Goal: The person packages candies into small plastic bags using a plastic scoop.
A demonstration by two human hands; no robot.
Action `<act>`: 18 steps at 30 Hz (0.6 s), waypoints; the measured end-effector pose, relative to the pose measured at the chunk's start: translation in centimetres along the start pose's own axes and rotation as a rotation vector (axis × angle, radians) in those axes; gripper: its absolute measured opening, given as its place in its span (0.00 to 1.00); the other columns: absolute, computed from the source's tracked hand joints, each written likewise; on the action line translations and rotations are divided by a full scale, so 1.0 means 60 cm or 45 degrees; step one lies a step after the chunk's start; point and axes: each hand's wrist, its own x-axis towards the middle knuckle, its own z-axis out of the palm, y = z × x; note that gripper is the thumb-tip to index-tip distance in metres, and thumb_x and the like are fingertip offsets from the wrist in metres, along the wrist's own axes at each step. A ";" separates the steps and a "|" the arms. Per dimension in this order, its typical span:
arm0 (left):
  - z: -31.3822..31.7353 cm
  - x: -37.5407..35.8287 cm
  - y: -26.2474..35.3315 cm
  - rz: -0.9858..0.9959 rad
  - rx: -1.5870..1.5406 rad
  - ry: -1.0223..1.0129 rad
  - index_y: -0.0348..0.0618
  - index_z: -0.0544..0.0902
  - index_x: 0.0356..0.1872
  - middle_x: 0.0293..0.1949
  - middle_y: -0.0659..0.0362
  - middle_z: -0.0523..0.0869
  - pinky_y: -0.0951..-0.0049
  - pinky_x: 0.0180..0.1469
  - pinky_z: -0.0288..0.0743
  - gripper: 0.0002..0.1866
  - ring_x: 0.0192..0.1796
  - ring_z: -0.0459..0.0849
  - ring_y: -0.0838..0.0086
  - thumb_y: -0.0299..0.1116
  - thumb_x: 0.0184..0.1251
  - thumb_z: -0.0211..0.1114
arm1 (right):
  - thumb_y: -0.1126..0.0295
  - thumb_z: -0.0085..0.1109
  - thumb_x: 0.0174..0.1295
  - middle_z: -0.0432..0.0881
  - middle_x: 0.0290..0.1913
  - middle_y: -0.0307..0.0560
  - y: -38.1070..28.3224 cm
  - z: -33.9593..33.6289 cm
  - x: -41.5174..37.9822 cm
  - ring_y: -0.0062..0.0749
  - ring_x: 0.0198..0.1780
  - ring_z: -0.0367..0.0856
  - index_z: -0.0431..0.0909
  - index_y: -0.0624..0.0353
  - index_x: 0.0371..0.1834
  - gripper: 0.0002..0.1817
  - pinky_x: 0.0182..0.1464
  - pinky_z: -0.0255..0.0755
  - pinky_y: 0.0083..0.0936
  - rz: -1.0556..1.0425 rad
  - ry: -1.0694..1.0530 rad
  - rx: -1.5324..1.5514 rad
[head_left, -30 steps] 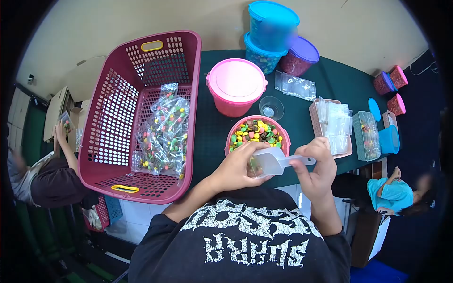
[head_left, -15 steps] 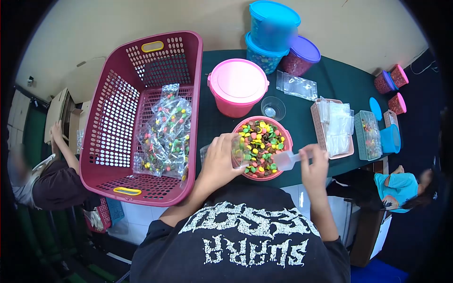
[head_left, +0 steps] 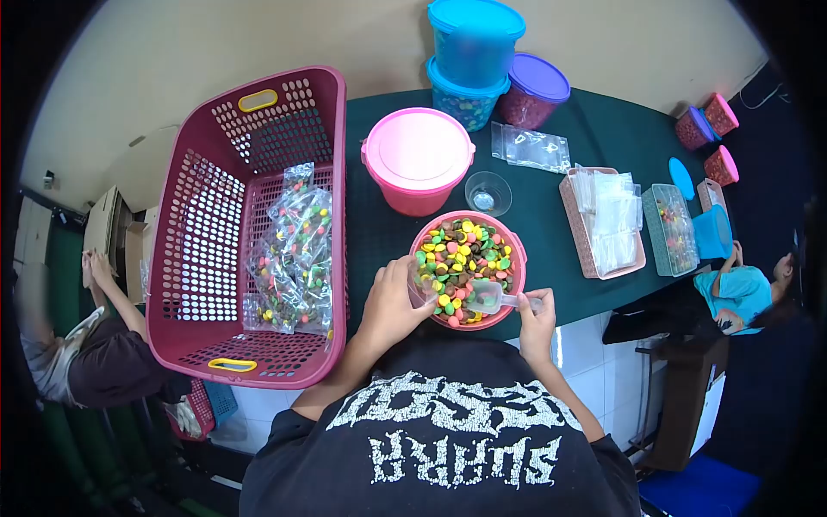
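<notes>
A pink tub (head_left: 520,269) full of yellow, green, pink and brown candies (head_left: 465,250) stands close in front of me. My right hand (head_left: 536,320) grips the handle of a translucent scoop (head_left: 488,297), whose bowl rests among the candies at the near side. My left hand (head_left: 398,302) is wrapped round a clear plastic cup (head_left: 421,283), held at the tub's left rim. Part of the cup is hidden by my fingers. Just behind the tub, another clear cup (head_left: 488,195) stands on the dark green table.
A maroon basket (head_left: 202,345) with filled candy bags (head_left: 293,258) stands left. Behind are a lidded pink tub (head_left: 419,159), blue tubs (head_left: 469,77) and a purple-lidded tub (head_left: 536,90). Clear bags (head_left: 616,215) fill a tray at right. Two other people (head_left: 732,293) are at the sides.
My right hand has lowered the scoop from the tub's right rim leftward into the candies. The left hand still holds the cup at the rim. The view has shifted slightly.
</notes>
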 end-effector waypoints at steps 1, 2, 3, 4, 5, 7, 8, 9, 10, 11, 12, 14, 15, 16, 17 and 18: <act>0.001 -0.002 -0.001 0.007 0.006 0.006 0.34 0.69 0.58 0.52 0.48 0.76 0.59 0.57 0.70 0.36 0.53 0.75 0.53 0.36 0.47 0.73 | 0.71 0.58 0.66 0.71 0.28 0.34 0.001 0.000 -0.002 0.14 0.29 0.67 0.68 0.59 0.36 0.08 0.32 0.63 0.17 0.003 0.004 0.002; 0.000 -0.003 -0.001 0.007 0.008 0.002 0.34 0.69 0.58 0.52 0.48 0.76 0.59 0.57 0.70 0.36 0.53 0.75 0.53 0.36 0.47 0.73 | 0.71 0.57 0.67 0.70 0.29 0.34 0.001 0.001 -0.003 0.14 0.31 0.67 0.68 0.59 0.37 0.08 0.34 0.63 0.16 -0.012 0.000 -0.028; -0.001 -0.004 0.000 0.005 0.004 0.002 0.34 0.69 0.58 0.52 0.48 0.76 0.59 0.57 0.70 0.36 0.53 0.75 0.53 0.36 0.47 0.73 | 0.71 0.56 0.67 0.70 0.30 0.34 0.001 0.002 -0.004 0.15 0.32 0.68 0.67 0.59 0.39 0.07 0.35 0.64 0.16 -0.029 -0.006 -0.058; -0.002 -0.005 0.000 0.003 -0.001 0.001 0.34 0.69 0.58 0.52 0.47 0.77 0.59 0.57 0.70 0.36 0.53 0.75 0.53 0.36 0.47 0.73 | 0.71 0.56 0.67 0.70 0.30 0.34 0.006 0.003 -0.005 0.15 0.32 0.68 0.67 0.59 0.39 0.07 0.35 0.64 0.16 -0.027 -0.006 -0.057; -0.003 -0.006 0.001 0.003 0.000 -0.002 0.34 0.69 0.58 0.52 0.47 0.77 0.59 0.57 0.70 0.36 0.53 0.75 0.53 0.36 0.47 0.73 | 0.71 0.55 0.68 0.70 0.32 0.35 0.014 0.003 -0.006 0.15 0.34 0.68 0.67 0.59 0.40 0.07 0.37 0.64 0.15 -0.037 -0.063 0.037; -0.004 -0.007 0.003 -0.025 -0.013 -0.030 0.35 0.68 0.59 0.52 0.47 0.77 0.60 0.60 0.68 0.36 0.57 0.74 0.54 0.36 0.49 0.73 | 0.71 0.53 0.69 0.70 0.33 0.36 0.018 0.002 -0.008 0.15 0.36 0.68 0.67 0.59 0.41 0.06 0.40 0.64 0.15 -0.049 -0.115 0.131; -0.005 -0.007 0.004 -0.023 -0.012 -0.029 0.35 0.68 0.59 0.52 0.47 0.77 0.60 0.60 0.68 0.36 0.57 0.74 0.54 0.36 0.49 0.73 | 0.72 0.53 0.69 0.70 0.34 0.36 0.018 0.001 -0.008 0.15 0.37 0.68 0.67 0.59 0.42 0.06 0.41 0.64 0.15 -0.018 -0.138 0.129; -0.007 -0.008 0.004 -0.016 -0.015 -0.033 0.35 0.68 0.59 0.53 0.47 0.76 0.60 0.60 0.68 0.35 0.57 0.74 0.54 0.36 0.49 0.73 | 0.72 0.52 0.69 0.70 0.35 0.37 0.016 0.002 -0.007 0.16 0.38 0.68 0.67 0.58 0.43 0.06 0.43 0.64 0.15 0.009 -0.164 0.129; -0.008 -0.009 0.005 -0.011 -0.018 -0.041 0.35 0.68 0.58 0.53 0.47 0.76 0.60 0.60 0.68 0.35 0.57 0.74 0.54 0.36 0.49 0.73 | 0.72 0.52 0.69 0.70 0.35 0.37 0.013 0.002 -0.005 0.16 0.38 0.68 0.67 0.58 0.43 0.06 0.43 0.64 0.15 0.007 -0.165 0.132; -0.008 -0.010 0.005 -0.008 -0.017 -0.041 0.35 0.68 0.58 0.53 0.47 0.76 0.60 0.60 0.68 0.35 0.57 0.74 0.54 0.36 0.49 0.73 | 0.72 0.52 0.69 0.71 0.35 0.37 0.008 0.003 -0.002 0.16 0.38 0.69 0.67 0.58 0.42 0.05 0.43 0.65 0.16 0.081 -0.149 0.183; -0.008 -0.011 0.005 -0.003 -0.024 -0.030 0.36 0.68 0.58 0.53 0.47 0.76 0.60 0.60 0.68 0.35 0.57 0.74 0.55 0.35 0.49 0.73 | 0.72 0.52 0.69 0.72 0.35 0.37 0.001 0.003 0.001 0.17 0.37 0.70 0.67 0.57 0.42 0.05 0.43 0.65 0.16 0.154 -0.131 0.234; -0.009 -0.010 0.008 0.010 -0.029 -0.018 0.36 0.68 0.58 0.53 0.48 0.76 0.60 0.60 0.68 0.35 0.57 0.74 0.55 0.35 0.50 0.73 | 0.72 0.53 0.68 0.73 0.35 0.37 -0.016 0.002 0.005 0.17 0.37 0.70 0.68 0.57 0.42 0.05 0.43 0.65 0.17 0.188 -0.119 0.266; -0.011 -0.010 0.011 0.050 -0.013 0.006 0.36 0.68 0.58 0.53 0.48 0.76 0.60 0.60 0.68 0.35 0.57 0.74 0.55 0.34 0.49 0.74 | 0.72 0.53 0.68 0.73 0.35 0.36 -0.025 0.003 0.007 0.18 0.36 0.71 0.68 0.57 0.42 0.05 0.44 0.65 0.17 0.226 -0.113 0.297; -0.012 -0.010 0.013 0.087 0.002 0.031 0.36 0.68 0.58 0.53 0.48 0.76 0.60 0.60 0.68 0.35 0.57 0.73 0.55 0.34 0.48 0.74 | 0.72 0.53 0.68 0.73 0.35 0.36 -0.033 0.002 0.009 0.18 0.36 0.71 0.68 0.57 0.42 0.05 0.44 0.65 0.17 0.223 -0.113 0.299; -0.012 -0.010 0.014 0.088 0.003 0.033 0.36 0.68 0.58 0.53 0.48 0.76 0.60 0.60 0.68 0.35 0.57 0.73 0.55 0.34 0.48 0.74 | 0.72 0.53 0.68 0.73 0.35 0.36 -0.041 -0.001 0.012 0.17 0.36 0.71 0.68 0.57 0.41 0.05 0.44 0.65 0.17 0.217 -0.126 0.323; -0.012 -0.010 0.014 0.146 0.032 0.049 0.37 0.68 0.58 0.53 0.48 0.75 0.59 0.60 0.68 0.36 0.57 0.73 0.54 0.34 0.47 0.74 | 0.72 0.54 0.67 0.74 0.35 0.36 -0.049 -0.003 0.014 0.16 0.35 0.71 0.68 0.57 0.41 0.04 0.45 0.64 0.17 0.211 -0.138 0.346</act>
